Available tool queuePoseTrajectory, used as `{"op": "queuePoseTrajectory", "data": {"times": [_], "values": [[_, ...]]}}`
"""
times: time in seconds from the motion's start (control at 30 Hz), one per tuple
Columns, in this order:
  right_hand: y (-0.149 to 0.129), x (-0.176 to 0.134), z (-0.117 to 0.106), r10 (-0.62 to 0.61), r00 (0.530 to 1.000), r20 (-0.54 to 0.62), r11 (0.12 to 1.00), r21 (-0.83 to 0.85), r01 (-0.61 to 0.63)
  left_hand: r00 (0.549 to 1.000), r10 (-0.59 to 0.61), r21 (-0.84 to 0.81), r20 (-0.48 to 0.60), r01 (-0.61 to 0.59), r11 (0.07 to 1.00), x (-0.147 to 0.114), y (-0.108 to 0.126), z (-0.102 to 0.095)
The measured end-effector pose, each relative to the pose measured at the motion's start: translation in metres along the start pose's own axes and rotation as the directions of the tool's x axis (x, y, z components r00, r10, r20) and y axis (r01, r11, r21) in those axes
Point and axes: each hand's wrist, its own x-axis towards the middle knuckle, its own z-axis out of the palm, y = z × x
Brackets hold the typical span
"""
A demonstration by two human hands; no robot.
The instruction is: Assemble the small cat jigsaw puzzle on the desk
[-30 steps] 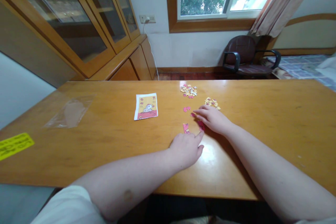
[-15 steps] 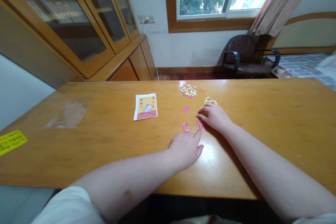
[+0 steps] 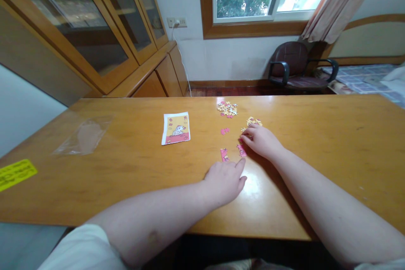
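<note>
Puzzle pcs. [image 3: 241,150] lie btwn L hand [image 3: 225,182] and R hand [image 3: 262,140]; small pile [image 3: 254,121] is just beyond R hand, bigger pile [image 3: 227,109] farther, to L. On table [image 3: 126,177], L of both hands, is pic. card [image 3: 176,128], then plastic bag [image 3: 86,136].

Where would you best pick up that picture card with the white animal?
Probably by the near right corner of the picture card, coming low from the near right, where the left hand is. The card looks thin and lies flat on the table, so a fingertip might need to lift the edge before pinching.
</note>
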Motion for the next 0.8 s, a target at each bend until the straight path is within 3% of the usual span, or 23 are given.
{"op": "queuePoseTrajectory", "data": {"times": [0.3, 0.5, 0.67, 0.8], "values": [[0.006, 0.001, 0.002, -0.083, 0.994, 0.076, 0.997, 0.018, 0.081, 0.996, 0.093, -0.005, -0.014, -0.093, 0.996, -0.006, 0.004, 0.002], [0.011, 0.001, 0.001, -0.024, 0.998, 0.056, 1.0, 0.021, 0.023, 0.994, 0.104, -0.008, -0.024, -0.104, 0.994, -0.006, 0.004, 0.0], [0.012, 0.002, 0.001, -0.076, 0.992, 0.098, 0.997, 0.014, 0.075, 0.994, 0.101, 0.001, -0.035, -0.101, 0.995, -0.006, 0.004, 0.003], [0.01, 0.002, 0.0, -0.023, 0.994, 0.104, 0.998, 0.065, 0.017, 0.995, 0.091, 0.006, -0.036, -0.091, 0.996, -0.006, 0.004, 0.005]]}}
